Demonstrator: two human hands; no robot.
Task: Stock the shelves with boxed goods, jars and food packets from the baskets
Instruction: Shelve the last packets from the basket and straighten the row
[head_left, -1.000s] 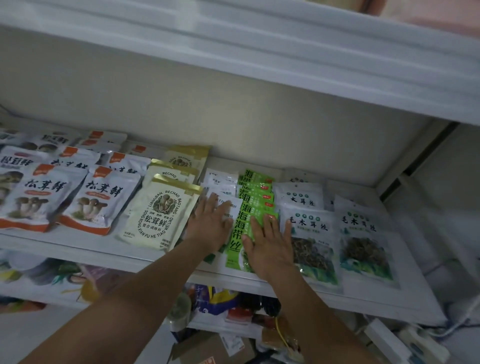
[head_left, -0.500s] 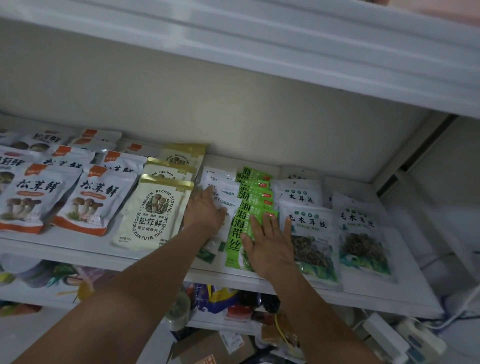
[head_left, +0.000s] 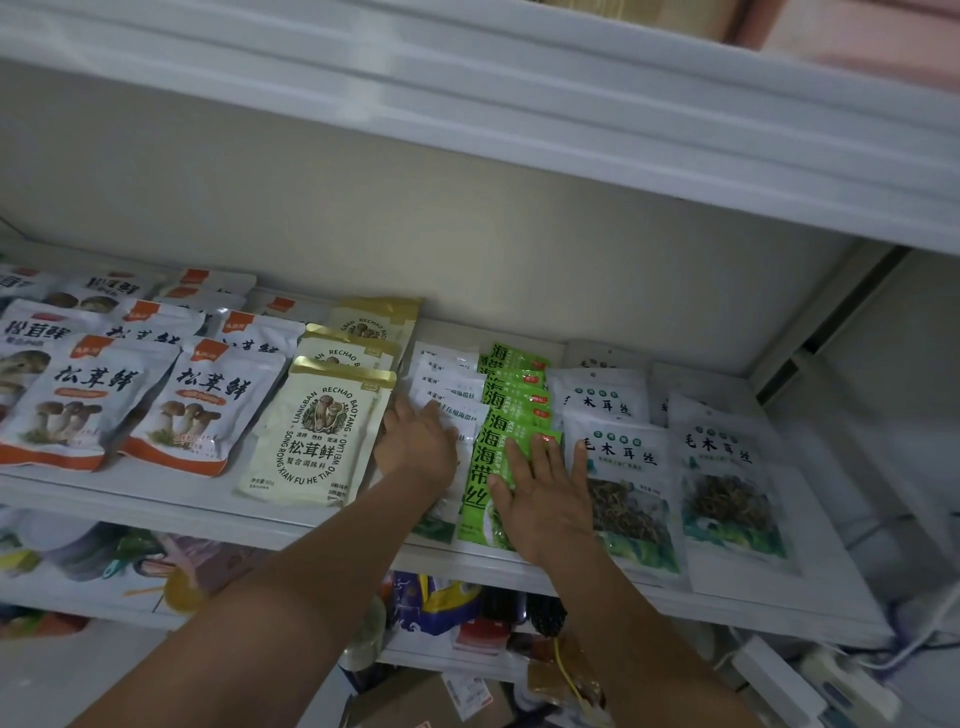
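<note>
Two hands (head_left: 543, 499), three gold packets (head_left: 317, 431)

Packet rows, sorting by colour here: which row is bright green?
The kelp row under the right hand, the only green one on this shelf.

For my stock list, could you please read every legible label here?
"松茸鲜": orange-trimmed white packet.
"LIANGBAN RECHAO BAOTANG", "松茸鲜": cream packet.
"海带丝", "KELP": green packet.
"毛木耳丝": windowed packet.
White packets by the left hand: blurred.
</note>
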